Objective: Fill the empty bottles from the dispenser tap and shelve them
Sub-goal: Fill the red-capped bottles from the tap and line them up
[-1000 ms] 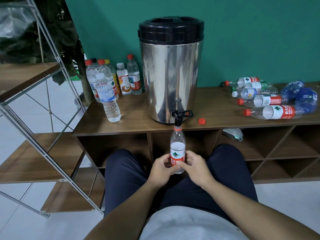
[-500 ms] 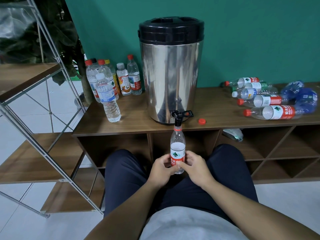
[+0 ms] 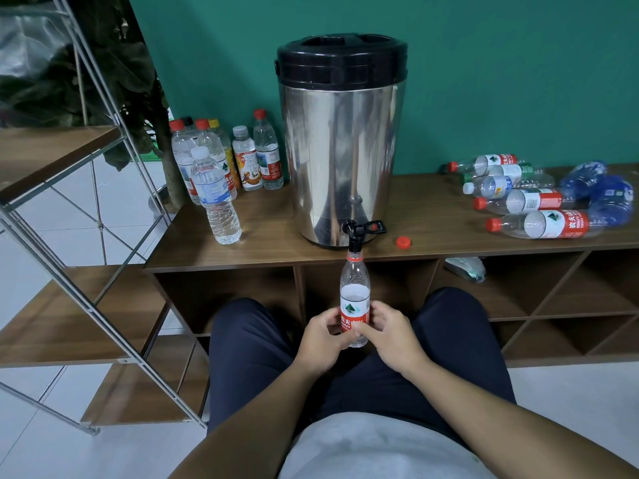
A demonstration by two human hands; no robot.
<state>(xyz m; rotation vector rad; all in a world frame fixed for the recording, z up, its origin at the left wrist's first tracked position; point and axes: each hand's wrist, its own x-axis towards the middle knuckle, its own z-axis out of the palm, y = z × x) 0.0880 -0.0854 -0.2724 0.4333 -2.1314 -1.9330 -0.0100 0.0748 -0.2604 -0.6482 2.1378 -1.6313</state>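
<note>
Far left: shelf (image 3: 52, 326), then capped bottles (image 3: 216, 198) upright on the desk (image 3: 269, 250). Centre: left hand (image 3: 323, 340) and right hand (image 3: 390, 337) both clamped on the bottle (image 3: 354, 299) under the tap (image 3: 355, 233), roughly half full (mouth just below the spout). Risks: overflow onto the lap if left filling too long; spill if tilted. Right: cap (image 3: 403, 242), empties (image 3: 539, 223) lying flat.

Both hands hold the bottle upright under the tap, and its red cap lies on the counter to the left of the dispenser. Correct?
Not quite. In the head view the cap lies right of the dispenser. Otherwise correct: left hand and right hand hold the bottle upright under the tap.
</note>
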